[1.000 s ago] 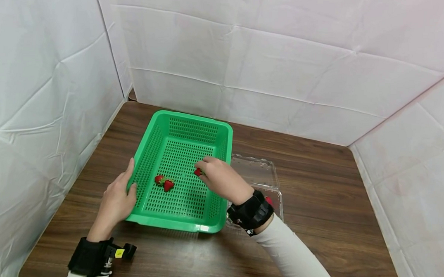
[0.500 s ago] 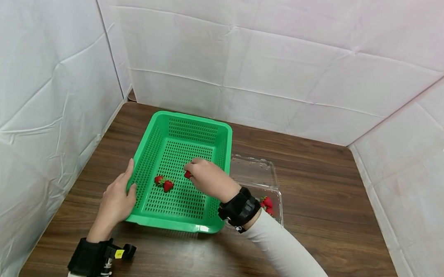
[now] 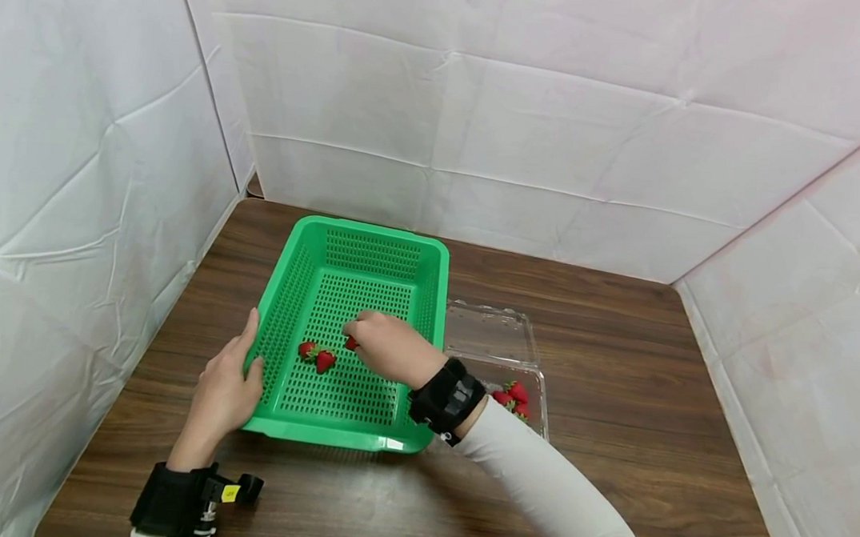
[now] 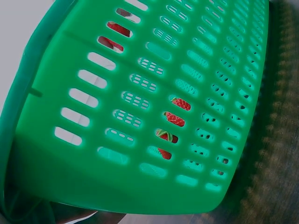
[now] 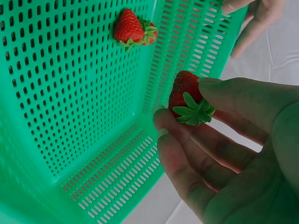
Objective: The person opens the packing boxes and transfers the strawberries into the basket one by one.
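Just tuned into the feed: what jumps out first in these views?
The bright green basket on the dark wooden table dominates. Inside it, the right hand pinches a strawberry above two strawberries on the floor, while the left hand grips the left rim. A clear clamshell with more berries lies right of the basket.

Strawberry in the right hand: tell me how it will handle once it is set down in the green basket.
The strawberry, pinched by the right hand, looks soft, so it probably bruises under a hard squeeze. Its rounded cone shape may let it roll a little on the green basket floor. It seems light, since fingertips alone carry it.
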### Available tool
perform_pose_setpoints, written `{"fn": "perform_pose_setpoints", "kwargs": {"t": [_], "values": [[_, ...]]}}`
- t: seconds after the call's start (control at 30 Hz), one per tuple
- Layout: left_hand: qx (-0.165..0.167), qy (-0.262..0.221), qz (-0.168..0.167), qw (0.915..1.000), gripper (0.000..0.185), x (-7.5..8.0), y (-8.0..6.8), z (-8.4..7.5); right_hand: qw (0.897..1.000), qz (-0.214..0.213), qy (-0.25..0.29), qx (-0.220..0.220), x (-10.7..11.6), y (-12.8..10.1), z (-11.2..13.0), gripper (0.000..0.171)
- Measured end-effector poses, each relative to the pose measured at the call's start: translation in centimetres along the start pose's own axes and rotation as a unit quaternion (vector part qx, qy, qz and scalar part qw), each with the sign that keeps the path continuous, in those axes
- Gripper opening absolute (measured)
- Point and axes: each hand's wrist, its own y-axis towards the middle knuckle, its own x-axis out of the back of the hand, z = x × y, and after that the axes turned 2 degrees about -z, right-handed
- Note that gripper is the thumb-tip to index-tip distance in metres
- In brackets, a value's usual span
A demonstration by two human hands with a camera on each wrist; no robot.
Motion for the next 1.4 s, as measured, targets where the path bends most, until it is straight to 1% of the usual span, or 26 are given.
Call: {"fn": "perform_pose_setpoints", "kwargs": {"t": [0.23,0.43,0.53,0.73,1.0,1.23,1.4], "values": [[-0.008,0.000,-0.013,0.9999,0.069,0.0,-0.1,0.1,1.000,0.010,0.001,0.001,-0.5,0.9,-0.3,0.027],[-0.009,0.000,-0.012,0.9999,0.069,0.0,-0.1,0.1,0.999,0.028,0.011,-0.015,-0.7,1.5,-0.2,0.034],[-0.010,0.002,-0.012,0.9999,0.069,0.1,-0.1,0.1,0.999,0.042,0.010,-0.021,-0.8,1.8,-0.1,0.035],[-0.010,0.003,-0.011,0.9999,0.069,0.1,-0.1,0.1,0.997,0.071,-0.007,-0.034,-1.0,2.2,0.1,0.031],[-0.005,0.004,-0.005,1.0000,0.070,0.0,0.0,0.1,0.997,0.078,-0.002,-0.030,-1.5,2.6,-0.1,0.025],[-0.006,0.002,-0.004,1.0000,0.070,0.1,0.0,0.1,0.994,0.096,-0.021,-0.044,-1.9,2.8,0.1,0.019],[-0.004,0.002,-0.002,1.0000,0.070,0.1,0.0,0.1,0.995,0.093,-0.033,-0.035,-2.0,2.8,0.2,0.019]]}}
